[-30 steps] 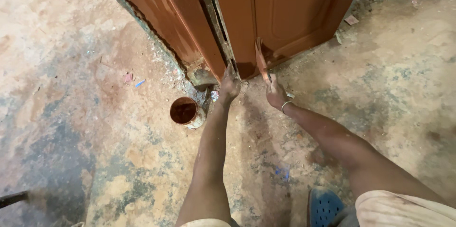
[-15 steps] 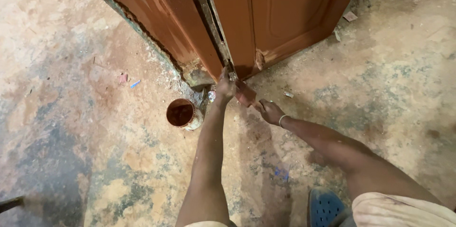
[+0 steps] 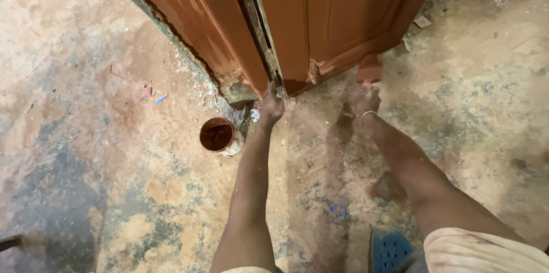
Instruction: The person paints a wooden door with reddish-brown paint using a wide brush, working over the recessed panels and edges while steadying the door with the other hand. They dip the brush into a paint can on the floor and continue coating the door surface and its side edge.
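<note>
Door (image 3: 343, 16): red-brown panelled wooden leaf, standing ajar from its frame (image 3: 251, 27); bottom corner chipped, pale splinters showing at the lower edge.
Left hand (image 3: 272, 103): at the foot of the door, where leaf meets frame; fingers curled against the bottom corner (whether they pinch anything I cannot tell, the fingertips being hidden).
Right hand (image 3: 366, 98): blurred, closed round a small reddish block (image 3: 369, 71) held against the door's lower edge; a ring shows at the wrist side.
Tin (image 3: 217, 134): round, open, dark reddish inside, on the floor just left of the left hand.
Floor (image 3: 114, 193): rough concrete, stained and dusty.
Progress: lower edge looks only partly worked (the chipped corner remains raw); rest of the leaf appears evenly coloured.
</note>
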Available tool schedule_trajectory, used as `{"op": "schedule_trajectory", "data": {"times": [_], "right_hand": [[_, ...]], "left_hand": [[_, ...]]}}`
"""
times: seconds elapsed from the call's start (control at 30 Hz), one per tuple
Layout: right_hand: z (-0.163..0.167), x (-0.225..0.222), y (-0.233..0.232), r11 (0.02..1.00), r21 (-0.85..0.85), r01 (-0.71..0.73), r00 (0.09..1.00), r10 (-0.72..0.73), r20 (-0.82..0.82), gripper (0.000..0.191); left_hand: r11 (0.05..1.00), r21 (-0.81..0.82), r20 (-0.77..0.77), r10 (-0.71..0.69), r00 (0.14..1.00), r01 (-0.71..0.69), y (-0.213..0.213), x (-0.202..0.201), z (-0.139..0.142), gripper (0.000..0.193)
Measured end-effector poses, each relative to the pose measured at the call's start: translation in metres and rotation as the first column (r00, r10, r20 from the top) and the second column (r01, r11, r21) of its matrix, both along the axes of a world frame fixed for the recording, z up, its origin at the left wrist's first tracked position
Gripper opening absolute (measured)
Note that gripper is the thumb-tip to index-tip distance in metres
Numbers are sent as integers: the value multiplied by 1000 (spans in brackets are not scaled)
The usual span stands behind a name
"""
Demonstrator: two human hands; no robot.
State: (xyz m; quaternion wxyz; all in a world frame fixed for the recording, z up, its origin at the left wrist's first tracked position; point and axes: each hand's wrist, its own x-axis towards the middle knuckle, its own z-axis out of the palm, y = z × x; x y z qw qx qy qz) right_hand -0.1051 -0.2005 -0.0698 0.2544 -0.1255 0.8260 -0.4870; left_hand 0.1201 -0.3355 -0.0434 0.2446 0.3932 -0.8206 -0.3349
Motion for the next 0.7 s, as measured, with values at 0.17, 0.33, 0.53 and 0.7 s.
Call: {"op": "schedule_trajectory", "data": {"times": [0.17,0.33,0.53,0.7], "right_hand": [[-2,18,-11,966,-191,-176,971,203,130,51],[-10,64,2,773,-142,-618,738,633,233,42],[-5,76,2,550,54,-833,549,813,193,45],[-5,10,2,883,-23,-469,883,468,-37,54]], "left_hand": [[998,60,73,13,997,-17,4,-2,0,76],[998,-61,-26,5,1000,-7,4,-4,-8,74],[992,-99,-71,76,995,-82,3,-3,-3,72],[991,-1,-22,134,991,-134,7,-1,2,73]]}}
